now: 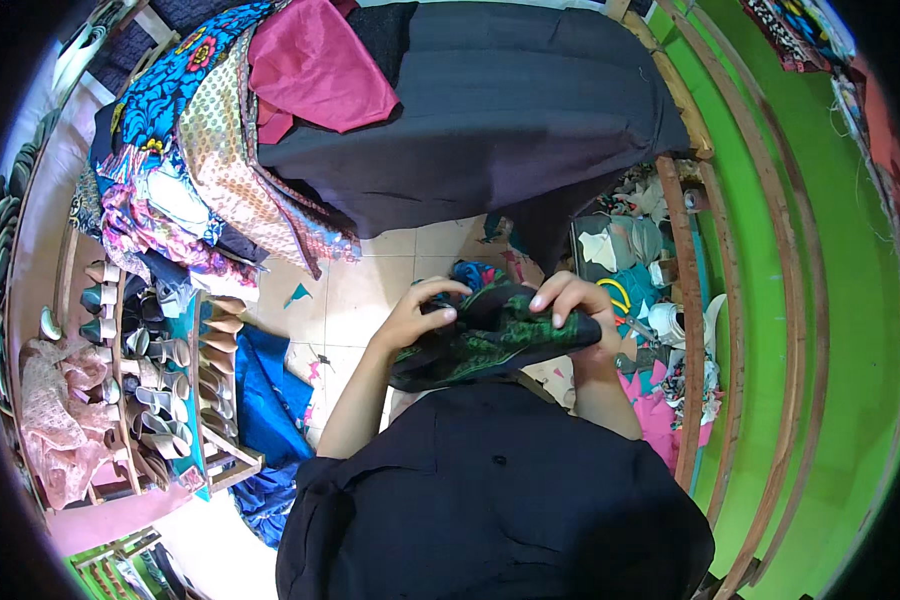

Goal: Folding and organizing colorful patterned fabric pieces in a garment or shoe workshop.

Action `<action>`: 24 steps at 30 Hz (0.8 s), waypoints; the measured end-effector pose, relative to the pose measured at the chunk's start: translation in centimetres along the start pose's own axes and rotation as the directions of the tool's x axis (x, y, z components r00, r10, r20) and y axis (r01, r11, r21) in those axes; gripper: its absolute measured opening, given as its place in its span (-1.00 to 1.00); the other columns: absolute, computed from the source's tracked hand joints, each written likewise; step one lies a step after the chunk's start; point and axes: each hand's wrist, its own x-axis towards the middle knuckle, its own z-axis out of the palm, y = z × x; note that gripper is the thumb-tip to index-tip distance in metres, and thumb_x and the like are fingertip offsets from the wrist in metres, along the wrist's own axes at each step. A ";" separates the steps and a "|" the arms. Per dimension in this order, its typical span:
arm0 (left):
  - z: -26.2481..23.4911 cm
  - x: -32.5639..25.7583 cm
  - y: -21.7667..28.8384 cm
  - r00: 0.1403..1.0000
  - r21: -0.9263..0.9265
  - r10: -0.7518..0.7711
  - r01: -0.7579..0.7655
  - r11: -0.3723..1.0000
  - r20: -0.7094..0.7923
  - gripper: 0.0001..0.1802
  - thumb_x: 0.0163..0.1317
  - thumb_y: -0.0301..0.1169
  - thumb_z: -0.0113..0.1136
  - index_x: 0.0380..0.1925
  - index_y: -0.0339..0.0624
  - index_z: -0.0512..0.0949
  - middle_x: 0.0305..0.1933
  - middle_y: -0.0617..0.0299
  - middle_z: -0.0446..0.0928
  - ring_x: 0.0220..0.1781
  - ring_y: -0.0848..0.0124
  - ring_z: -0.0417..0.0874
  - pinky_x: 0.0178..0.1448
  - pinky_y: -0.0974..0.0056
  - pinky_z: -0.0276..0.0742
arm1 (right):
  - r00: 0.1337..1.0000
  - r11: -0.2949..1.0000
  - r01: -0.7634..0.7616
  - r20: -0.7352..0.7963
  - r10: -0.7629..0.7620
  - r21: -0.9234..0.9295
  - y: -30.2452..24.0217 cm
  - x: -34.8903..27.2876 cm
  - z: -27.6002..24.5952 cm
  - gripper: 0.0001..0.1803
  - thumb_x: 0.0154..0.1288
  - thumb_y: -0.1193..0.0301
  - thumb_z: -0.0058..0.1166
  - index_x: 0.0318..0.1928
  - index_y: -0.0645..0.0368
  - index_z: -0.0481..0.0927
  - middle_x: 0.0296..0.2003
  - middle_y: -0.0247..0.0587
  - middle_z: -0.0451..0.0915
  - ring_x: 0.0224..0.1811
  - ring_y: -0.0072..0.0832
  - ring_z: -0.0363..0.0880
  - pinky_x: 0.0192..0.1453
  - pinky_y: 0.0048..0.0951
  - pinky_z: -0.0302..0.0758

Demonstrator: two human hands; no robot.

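Seen from above, chest-high over a tiled floor (390, 290). Left hand (420, 312) curled shut on one end of a bunched dark cloth with green print (490, 340), fingers bent over its top edge. Right hand (570, 305) clamped on the other end, fingertips pressed down into the folds. Cloth held between the two, just in front of a black-clad torso, sagging a little at the middle (lower edge hidden behind the body).

Beyond the hands: a desk draped in dark grey fabric (510, 110), with a magenta piece (315, 70) and a heap of patterned blue and floral cloths (185, 130) piled at its left end. To the left, a wooden shoe rack (160, 370) crowded with sandals, blue cloth (270, 390) lying beside it. To the right, scraps and offcuts (630, 240) littering the floor near a green wall (810, 300).
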 end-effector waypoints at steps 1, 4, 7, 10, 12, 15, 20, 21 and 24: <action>0.5 0.3 1.2 0.994 0.045 0.099 -0.097 0.994 -0.039 -0.56 -0.16 -0.33 0.29 -0.21 -0.27 0.49 -0.18 0.15 0.48 -0.13 0.34 0.49 -0.02 0.31 0.35 | 1.000 1.000 -0.002 -0.027 0.002 0.011 -0.3 -0.1 -0.2 -0.75 0.03 0.28 -0.01 -0.51 0.25 0.46 -0.24 0.02 0.46 -0.16 -0.34 0.46 0.07 -0.38 0.33; 2.6 0.9 4.2 0.977 0.277 0.167 -0.125 0.953 -0.133 -0.50 -0.23 -0.31 0.34 -0.21 -0.25 0.47 -0.18 0.12 0.48 -0.15 0.28 0.50 -0.02 0.28 0.37 | 0.997 1.000 -0.026 -0.069 0.026 0.010 -0.6 -0.6 0.1 -0.77 0.04 0.29 -0.03 -0.50 0.23 0.43 -0.18 0.01 0.43 -0.12 -0.36 0.44 0.04 -0.42 0.33; 5.5 2.2 4.3 0.782 0.560 0.446 -0.152 0.814 -0.436 -0.53 -0.25 -0.35 0.32 -0.26 -0.22 0.42 -0.29 0.11 0.43 -0.25 0.23 0.51 -0.20 0.27 0.44 | 0.993 0.998 -0.057 -0.103 0.053 -0.032 -0.8 -0.6 1.0 -0.81 0.05 0.33 -0.04 -0.50 0.21 0.41 -0.16 -0.02 0.41 -0.09 -0.39 0.41 0.04 -0.46 0.30; 6.5 2.8 2.3 0.705 0.590 0.419 0.000 0.807 -0.572 -0.59 -0.24 -0.39 0.27 -0.32 -0.23 0.40 -0.35 0.11 0.39 -0.31 0.24 0.49 -0.27 0.26 0.43 | 0.992 0.995 -0.054 -0.120 0.043 -0.089 -1.2 -0.9 1.3 -0.87 0.07 0.39 -0.06 -0.50 0.19 0.39 -0.15 -0.05 0.41 -0.06 -0.42 0.37 0.07 -0.49 0.25; 5.5 2.9 1.3 0.702 0.649 0.475 -0.025 0.760 -0.530 -0.66 -0.19 -0.42 0.21 -0.33 -0.21 0.38 -0.37 0.10 0.37 -0.36 0.19 0.48 -0.33 0.23 0.42 | 0.986 0.979 -0.008 -0.164 -0.026 -0.204 -1.9 -1.3 1.1 -0.87 0.07 0.39 -0.04 -0.50 0.18 0.39 -0.15 -0.05 0.41 -0.07 -0.41 0.37 0.07 -0.47 0.24; 3.7 2.9 0.1 0.802 0.704 0.366 0.094 0.704 -0.473 -0.85 -0.05 -0.46 0.08 -0.41 -0.21 0.43 -0.35 0.08 0.41 -0.38 0.08 0.48 -0.34 0.18 0.42 | 0.957 0.982 0.055 -0.272 -0.104 -0.180 -3.3 -2.3 0.0 -0.82 0.07 0.35 0.01 -0.53 0.15 0.35 -0.17 -0.07 0.40 -0.11 -0.41 0.38 0.06 -0.46 0.25; 1.6 4.3 -0.2 0.678 0.621 0.503 -0.087 0.779 -0.537 -0.92 0.03 -0.54 -0.07 -0.49 -0.30 0.43 -0.49 0.02 0.44 -0.47 0.12 0.47 -0.36 0.22 0.39 | 0.973 0.874 -0.082 -0.227 -0.033 -0.479 -6.5 -2.4 -1.6 -0.89 -0.05 0.47 -0.05 -0.62 0.20 0.37 -0.30 -0.10 0.50 -0.21 -0.40 0.43 0.05 -0.40 0.27; 0.9 4.1 0.7 0.679 0.513 0.409 -0.056 0.857 -0.609 -0.91 0.03 -0.55 -0.10 -0.51 -0.31 0.41 -0.53 0.02 0.41 -0.50 0.15 0.46 -0.38 0.25 0.37 | 0.982 0.783 -0.140 -0.186 0.032 -0.606 -7.0 -2.5 -3.2 -0.92 -0.12 0.56 -0.16 -0.62 0.26 0.42 -0.33 -0.09 0.54 -0.23 -0.36 0.45 0.10 -0.35 0.24; 0.1 4.2 3.9 0.647 0.411 0.383 -0.116 0.904 -0.660 -0.86 0.00 -0.59 -0.24 -0.57 -0.35 0.36 -0.64 0.11 0.29 -0.56 0.44 0.33 -0.43 0.38 0.25 | 0.850 0.453 -0.449 -0.212 0.482 -0.770 -8.8 -2.9 -5.2 -0.79 -0.15 0.62 -0.25 -0.49 0.26 0.49 -0.28 -0.10 0.55 -0.16 -0.28 0.46 0.18 -0.27 0.15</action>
